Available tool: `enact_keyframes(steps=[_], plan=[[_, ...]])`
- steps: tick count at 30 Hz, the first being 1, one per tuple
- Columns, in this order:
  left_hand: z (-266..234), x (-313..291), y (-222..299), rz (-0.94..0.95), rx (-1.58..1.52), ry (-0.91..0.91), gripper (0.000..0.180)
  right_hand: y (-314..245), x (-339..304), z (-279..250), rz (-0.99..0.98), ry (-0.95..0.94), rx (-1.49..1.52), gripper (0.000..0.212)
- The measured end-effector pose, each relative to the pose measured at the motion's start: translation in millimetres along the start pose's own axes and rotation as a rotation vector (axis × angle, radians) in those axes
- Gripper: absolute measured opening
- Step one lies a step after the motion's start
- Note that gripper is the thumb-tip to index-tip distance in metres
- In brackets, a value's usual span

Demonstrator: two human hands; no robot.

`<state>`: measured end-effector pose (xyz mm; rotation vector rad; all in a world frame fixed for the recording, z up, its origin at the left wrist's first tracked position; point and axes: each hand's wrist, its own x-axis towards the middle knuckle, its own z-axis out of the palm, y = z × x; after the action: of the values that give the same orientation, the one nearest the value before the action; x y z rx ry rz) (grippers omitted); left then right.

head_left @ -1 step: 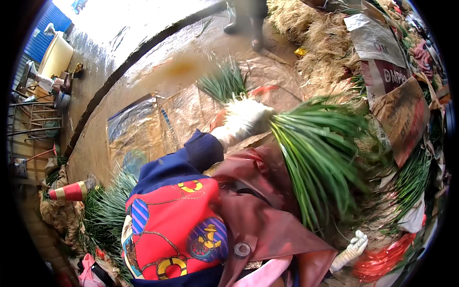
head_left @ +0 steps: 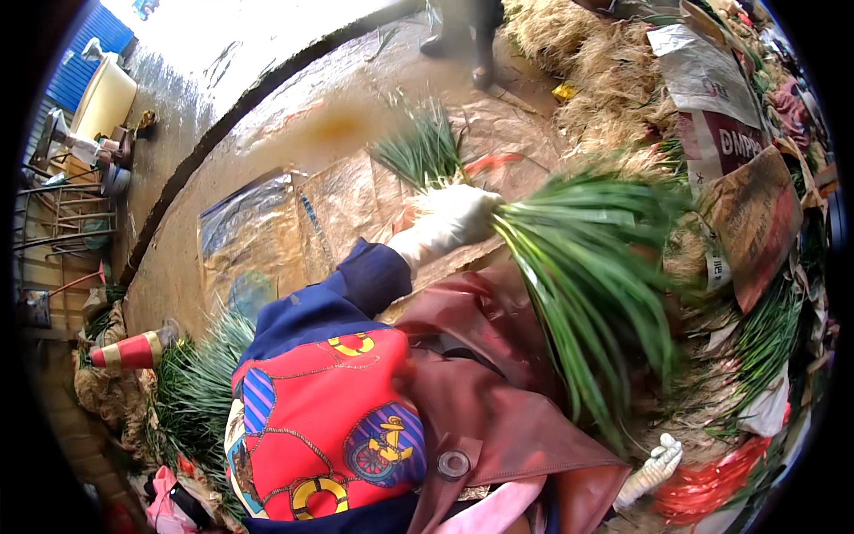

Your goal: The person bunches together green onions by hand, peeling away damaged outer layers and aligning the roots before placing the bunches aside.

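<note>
My left hand [head_left: 463, 214], in a white glove, is closed round the base of a bunch of green onions [head_left: 592, 276]. The long green leaves fan out to the right and droop, partly blurred by motion. Another bunch of green onions [head_left: 422, 147] lies on the sheeting just beyond that hand. Low on the right, my right hand [head_left: 656, 463], also gloved in white, is apart from the bunch. Its fingers are loosely extended, and nothing shows in them. Beside it lies a bundle of red plastic strips [head_left: 712, 485].
Brown plastic sheeting [head_left: 347, 214] covers the ground ahead. Piled dry roots [head_left: 587, 71], printed sacks [head_left: 716, 98] and more green onions [head_left: 769, 329] line the right. A red-and-white cone [head_left: 129, 350] lies at left beside heaped green onions [head_left: 209, 378]. A person's legs [head_left: 471, 40] stand at the back.
My left hand has shifted slightly left with the green onions, and their leaves have swung a little. My right hand has hardly moved.
</note>
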<state>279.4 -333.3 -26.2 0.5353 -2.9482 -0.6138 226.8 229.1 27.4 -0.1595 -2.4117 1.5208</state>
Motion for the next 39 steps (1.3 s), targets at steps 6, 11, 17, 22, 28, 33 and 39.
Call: enact_keyframes(steps=[6,11,17,22,28,33,39], plan=[[-1.5,-12.3,-74.1,-0.602,-1.149,-0.204,0.018,-28.1,-12.6,34.8,0.234,-0.170,-0.246,0.028],[2.0,18.7,-147.5,-0.594,-1.655,-0.124,0.016,-38.0,-10.7,81.0,0.324,-0.340,-0.313,0.028],[52.7,77.4,-205.1,-0.545,-2.187,0.123,0.029,-20.6,-2.6,101.3,0.387,-0.386,-0.373,0.027],[125.3,91.6,-178.1,-0.790,-2.207,0.425,0.020,-12.0,1.7,103.0,0.274,-0.604,-0.577,0.023],[210.2,76.4,-196.8,-1.047,-2.262,0.283,0.021,-18.5,0.2,98.5,0.527,-0.415,-0.765,0.019],[220.3,55.3,-234.4,-1.004,-2.000,0.172,0.046,-31.4,0.8,110.6,0.431,-0.610,-0.833,0.018],[218.5,32.4,-200.3,-0.917,-0.998,0.525,0.035,-5.2,-1.9,111.5,0.559,-0.611,-0.842,0.019]])
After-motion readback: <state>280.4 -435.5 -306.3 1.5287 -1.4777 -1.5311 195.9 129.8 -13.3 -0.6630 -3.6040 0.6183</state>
